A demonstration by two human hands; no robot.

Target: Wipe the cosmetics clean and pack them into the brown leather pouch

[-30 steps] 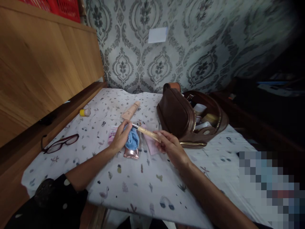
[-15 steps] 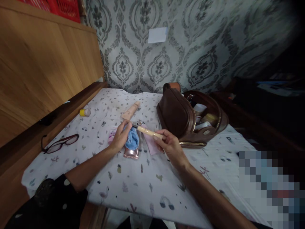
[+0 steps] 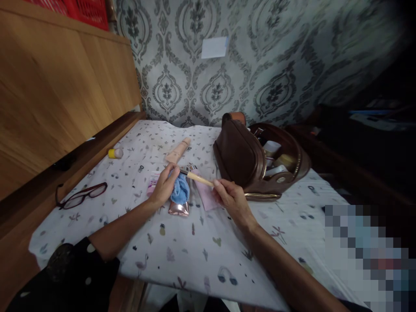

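Note:
In front of me is a makeup brush (image 3: 198, 177) with a pale handle and a dark collar, held level above the table; its bristle end is hidden by my fingers. My left hand (image 3: 165, 184) is closed around that collar end and also holds a crumpled blue cloth (image 3: 180, 190). At the other end, my right hand (image 3: 232, 197) pinches the handle tip between thumb and fingers. Below the cloth lies a shiny rose-gold tube (image 3: 178, 209). A pale pink tube (image 3: 206, 195) rests under the brush, and a pink-purple packet (image 3: 152, 183) is partly behind my left hand.
A brown makeup bag (image 3: 240, 151) stands unzipped at the right, with several containers inside. Beyond my hands lies a peach tube (image 3: 178, 150). Eyeglasses (image 3: 82, 196) and a small yellow-and-clear bottle (image 3: 115, 153) are at the left. A wooden cabinet (image 3: 65, 78) borders the left side.
My right hand has shifted its grip at the handle's end, its fingers now covering the tip. The left hand, cloth and brush stay nearly in place.

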